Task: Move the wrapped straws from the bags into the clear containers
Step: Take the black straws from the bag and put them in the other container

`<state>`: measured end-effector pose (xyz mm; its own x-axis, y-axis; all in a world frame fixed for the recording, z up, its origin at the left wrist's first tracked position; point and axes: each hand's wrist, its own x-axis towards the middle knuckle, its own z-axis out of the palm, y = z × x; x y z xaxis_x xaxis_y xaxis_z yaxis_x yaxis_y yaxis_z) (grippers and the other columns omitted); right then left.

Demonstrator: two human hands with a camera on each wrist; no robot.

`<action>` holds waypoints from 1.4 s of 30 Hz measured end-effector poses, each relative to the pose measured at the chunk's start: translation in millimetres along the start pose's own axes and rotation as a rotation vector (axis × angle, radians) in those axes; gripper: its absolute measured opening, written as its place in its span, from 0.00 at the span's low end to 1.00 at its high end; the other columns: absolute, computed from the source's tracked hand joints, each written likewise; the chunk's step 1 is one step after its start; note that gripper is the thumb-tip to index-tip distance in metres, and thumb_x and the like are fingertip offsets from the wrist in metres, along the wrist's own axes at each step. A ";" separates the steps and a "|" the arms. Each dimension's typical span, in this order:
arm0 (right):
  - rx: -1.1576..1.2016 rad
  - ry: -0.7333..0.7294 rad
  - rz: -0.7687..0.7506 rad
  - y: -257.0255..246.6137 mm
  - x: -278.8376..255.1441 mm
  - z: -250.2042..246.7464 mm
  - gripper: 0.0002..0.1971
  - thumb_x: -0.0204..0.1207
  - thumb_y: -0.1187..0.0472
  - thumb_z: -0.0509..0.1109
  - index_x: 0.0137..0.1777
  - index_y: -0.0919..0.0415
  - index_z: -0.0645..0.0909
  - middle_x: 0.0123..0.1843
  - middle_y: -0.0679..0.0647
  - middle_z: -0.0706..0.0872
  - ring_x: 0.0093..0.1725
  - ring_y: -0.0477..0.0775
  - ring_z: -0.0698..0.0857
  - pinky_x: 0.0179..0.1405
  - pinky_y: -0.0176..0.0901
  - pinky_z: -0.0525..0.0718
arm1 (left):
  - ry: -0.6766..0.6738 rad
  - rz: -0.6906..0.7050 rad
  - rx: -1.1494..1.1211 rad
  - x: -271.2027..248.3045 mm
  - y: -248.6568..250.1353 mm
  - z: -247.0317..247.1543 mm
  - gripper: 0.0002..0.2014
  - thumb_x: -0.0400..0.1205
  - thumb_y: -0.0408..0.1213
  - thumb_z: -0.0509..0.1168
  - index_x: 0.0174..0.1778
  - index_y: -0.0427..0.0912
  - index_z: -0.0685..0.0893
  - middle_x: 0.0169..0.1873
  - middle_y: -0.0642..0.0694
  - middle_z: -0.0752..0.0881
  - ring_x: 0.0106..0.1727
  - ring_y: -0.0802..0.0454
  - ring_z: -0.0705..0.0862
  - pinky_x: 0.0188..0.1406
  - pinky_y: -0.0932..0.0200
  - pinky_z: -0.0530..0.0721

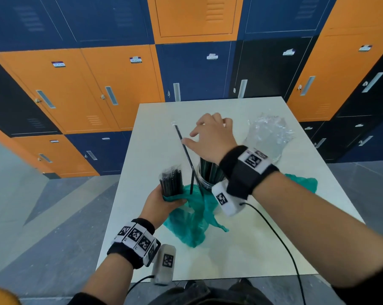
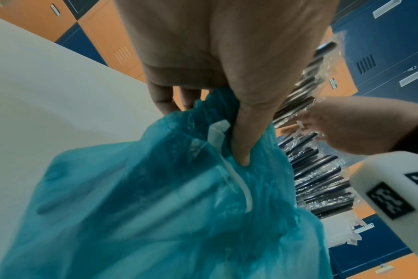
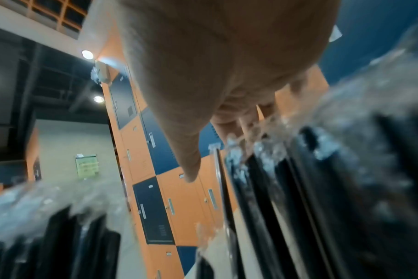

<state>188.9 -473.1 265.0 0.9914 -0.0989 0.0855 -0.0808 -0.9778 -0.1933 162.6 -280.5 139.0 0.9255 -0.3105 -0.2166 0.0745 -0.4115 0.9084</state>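
My left hand grips the neck of a teal plastic bag with a bundle of black wrapped straws sticking up out of it. In the left wrist view the thumb presses into the teal bag, with the bundle beyond it. A clear container full of black straws stands just right of the bundle. My right hand hovers above it with fingers spread and nothing pinched. One long straw leans up to the left from the container's left side, beside the thumb tip. Straw tops blur under the right hand.
The white table stands before orange and blue lockers. At its far right stands a second clear container with crumpled clear plastic. Another teal bag lies behind my right wrist. A black cable trails over the table's front.
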 end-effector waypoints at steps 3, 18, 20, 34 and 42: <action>-0.202 -0.211 0.001 -9.2 20.7 5.0 0.27 0.76 0.29 0.55 0.39 0.51 0.83 0.64 0.53 0.77 0.70 0.58 0.68 0.72 0.63 0.56 | -0.007 0.004 -0.004 -1.6 1.1 1.5 0.18 0.72 0.32 0.79 0.56 0.43 0.86 0.45 0.51 0.91 0.45 0.56 0.89 0.38 0.71 0.83; 0.753 0.181 0.073 5.7 -3.2 -41.4 0.15 0.85 0.55 0.59 0.52 0.63 0.83 0.43 0.51 0.83 0.47 0.54 0.81 0.52 0.48 0.78 | 0.016 -0.013 0.008 -4.6 3.3 2.1 0.17 0.72 0.32 0.79 0.54 0.47 0.85 0.45 0.51 0.90 0.46 0.58 0.88 0.39 0.70 0.82; 0.879 0.292 0.072 12.4 -18.5 -50.9 0.11 0.86 0.59 0.60 0.59 0.62 0.80 0.40 0.46 0.79 0.41 0.48 0.79 0.49 0.46 0.82 | 0.017 -0.014 0.010 -3.8 3.2 2.4 0.17 0.72 0.33 0.79 0.54 0.47 0.85 0.45 0.51 0.90 0.46 0.57 0.88 0.40 0.68 0.83; 0.452 0.332 0.089 42.3 -82.2 15.0 0.42 0.77 0.62 0.73 0.81 0.36 0.52 0.48 0.47 0.80 0.44 0.51 0.80 0.50 0.47 0.83 | 0.005 -0.014 0.002 -6.1 1.0 3.9 0.18 0.72 0.33 0.79 0.57 0.43 0.86 0.47 0.49 0.91 0.47 0.55 0.88 0.42 0.66 0.83; -0.041 0.440 0.051 45.6 -96.6 68.6 0.17 0.83 0.50 0.58 0.69 0.44 0.80 0.71 0.50 0.77 0.61 0.59 0.71 0.59 0.55 0.70 | 0.011 0.001 0.019 -6.7 1.2 2.6 0.18 0.72 0.33 0.79 0.57 0.43 0.86 0.46 0.50 0.90 0.46 0.59 0.88 0.39 0.72 0.81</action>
<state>96.4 -495.5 180.8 0.8487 -0.2078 0.4864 -0.1414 -0.9753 -0.1699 155.5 -281.1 140.5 0.9298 -0.3014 -0.2111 0.0663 -0.4273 0.9017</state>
